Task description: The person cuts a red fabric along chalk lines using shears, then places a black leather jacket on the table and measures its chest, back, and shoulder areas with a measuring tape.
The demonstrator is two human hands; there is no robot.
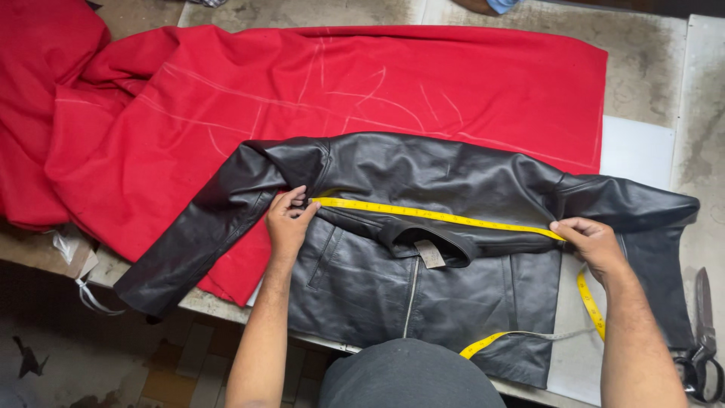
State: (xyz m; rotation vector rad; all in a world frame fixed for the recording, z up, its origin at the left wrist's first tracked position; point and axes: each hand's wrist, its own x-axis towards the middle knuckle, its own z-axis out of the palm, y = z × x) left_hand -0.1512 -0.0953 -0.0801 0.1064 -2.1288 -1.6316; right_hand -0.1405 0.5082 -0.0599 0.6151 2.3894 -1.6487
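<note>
The left hand (289,221) and right hand (593,240) each have fingers clamped on the yellow measuring tape (438,216), stretched across the black leather jacket (423,174) on the tabletop (642,68).

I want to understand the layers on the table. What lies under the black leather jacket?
Under the black leather jacket lies red cloth with chalk lines, and beneath that the table. How far the cloth reaches under the jacket is covered.

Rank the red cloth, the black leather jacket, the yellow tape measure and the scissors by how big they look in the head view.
1. red cloth
2. black leather jacket
3. yellow tape measure
4. scissors, partly cut off at the edge
</note>
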